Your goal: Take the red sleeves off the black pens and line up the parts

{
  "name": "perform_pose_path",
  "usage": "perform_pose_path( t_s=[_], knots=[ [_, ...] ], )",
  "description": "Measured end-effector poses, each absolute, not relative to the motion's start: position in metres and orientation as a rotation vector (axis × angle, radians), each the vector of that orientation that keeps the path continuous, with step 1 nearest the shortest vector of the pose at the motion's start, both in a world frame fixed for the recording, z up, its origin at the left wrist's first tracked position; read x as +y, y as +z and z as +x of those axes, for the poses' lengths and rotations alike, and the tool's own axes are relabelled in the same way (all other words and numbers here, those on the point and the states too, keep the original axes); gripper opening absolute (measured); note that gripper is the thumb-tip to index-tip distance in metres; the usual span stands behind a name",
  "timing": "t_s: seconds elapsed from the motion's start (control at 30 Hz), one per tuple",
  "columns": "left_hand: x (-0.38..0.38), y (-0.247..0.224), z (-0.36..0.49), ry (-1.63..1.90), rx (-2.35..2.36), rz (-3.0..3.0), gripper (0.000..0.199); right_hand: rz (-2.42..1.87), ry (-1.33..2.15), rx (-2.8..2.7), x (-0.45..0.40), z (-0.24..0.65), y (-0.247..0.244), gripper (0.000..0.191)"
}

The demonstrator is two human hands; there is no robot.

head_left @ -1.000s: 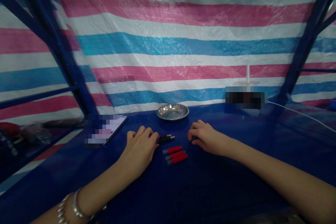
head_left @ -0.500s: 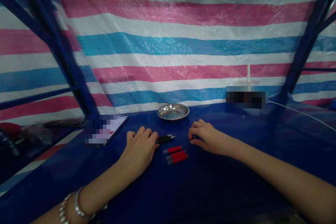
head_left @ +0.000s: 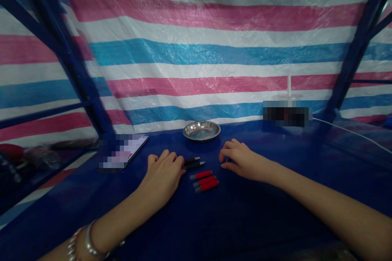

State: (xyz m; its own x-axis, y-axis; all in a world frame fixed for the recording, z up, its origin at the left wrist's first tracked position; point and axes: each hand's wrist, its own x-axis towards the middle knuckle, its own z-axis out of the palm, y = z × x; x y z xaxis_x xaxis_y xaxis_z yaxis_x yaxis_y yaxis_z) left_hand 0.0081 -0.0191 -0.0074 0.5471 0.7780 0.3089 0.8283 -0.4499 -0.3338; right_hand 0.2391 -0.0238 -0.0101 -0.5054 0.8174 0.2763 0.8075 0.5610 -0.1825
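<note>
My left hand (head_left: 162, 175) rests palm down on the blue table top (head_left: 196, 220), its fingertips at the rear ends of two black pens (head_left: 193, 164). Just below those pens lie three red pen barrels with grey ends (head_left: 204, 180), side by side. My right hand (head_left: 245, 161) rests to their right, fingers curled. A small dark item (head_left: 227, 159) shows under its fingers, mostly hidden, and I cannot tell what it is. A round steel dish (head_left: 201, 131) stands beyond both hands.
A phone (head_left: 124, 152) with a blurred screen lies left of my left hand. At the far right stands a blurred object (head_left: 286, 114) with a white post behind it, and a white cable (head_left: 346, 132) runs from it. Striped tarpaulin (head_left: 214, 53) and blue frame bars (head_left: 69, 61) surround the table.
My left hand has drawn slightly left, so more of the black pens shows. My right hand has shifted only a little.
</note>
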Motion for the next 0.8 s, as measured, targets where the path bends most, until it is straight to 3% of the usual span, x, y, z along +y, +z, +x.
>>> perform_pose_path(
  t_s=[0.27,0.5,0.8],
  knots=[
    [-0.023,-0.006,0.01,-0.171,-1.289,-2.363,0.005,-1.304,0.032,-2.455,-0.023,0.239,-0.012,0.012],
    [-0.031,0.002,0.018,-0.355,-1.175,-2.494,0.006,-1.222,0.078,-2.338,-0.022,0.238,-0.008,0.026],
    [-0.036,0.001,0.019,-0.557,-1.043,-2.638,0.008,-0.969,0.202,-2.336,-0.027,0.233,-0.004,0.02]
  ],
)
